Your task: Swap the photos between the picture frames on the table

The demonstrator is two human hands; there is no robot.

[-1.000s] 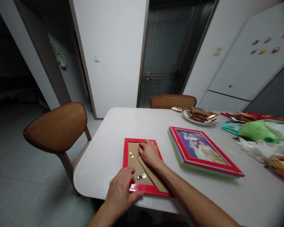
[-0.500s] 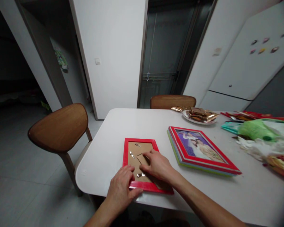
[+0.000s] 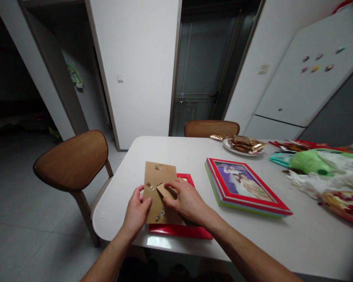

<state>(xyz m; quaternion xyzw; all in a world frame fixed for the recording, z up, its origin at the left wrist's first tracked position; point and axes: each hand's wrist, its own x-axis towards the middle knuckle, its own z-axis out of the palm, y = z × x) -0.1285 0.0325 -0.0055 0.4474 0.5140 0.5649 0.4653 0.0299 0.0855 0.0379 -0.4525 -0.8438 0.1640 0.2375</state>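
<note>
Brown cardboard: the backing board point(image 3: 157, 201) is out of the recess of the red frame point(image 3: 181, 231) and held above it, shifted to the left. The frame lies on the white table point(image 3: 120, 172) near its front edge, with its bottom bar and upper right corner showing.

Left hand point(image 3: 137, 211): thumb on the board's face, fingers at its left edge, gripping it. Right hand point(image 3: 190, 199): thumb and forefinger close together, pinching the stand flap point(image 3: 164, 190), which stands a little away from the board.

Done, as judged from the present layout: board separated from frame. Metal clips point(image 3: 159, 168) all remain fixed to the board; three are visible.

Left: board not yet set down, neither hand free. Frame opening mostly covered; cannot tell whether glass or a print lies inside.

To the right, apart from the work, a stack of frames point(image 3: 217, 203). Its top red one has a picture point(image 3: 244, 182) in place and looks complete; contents of the lower ones cannot be seen.
</note>
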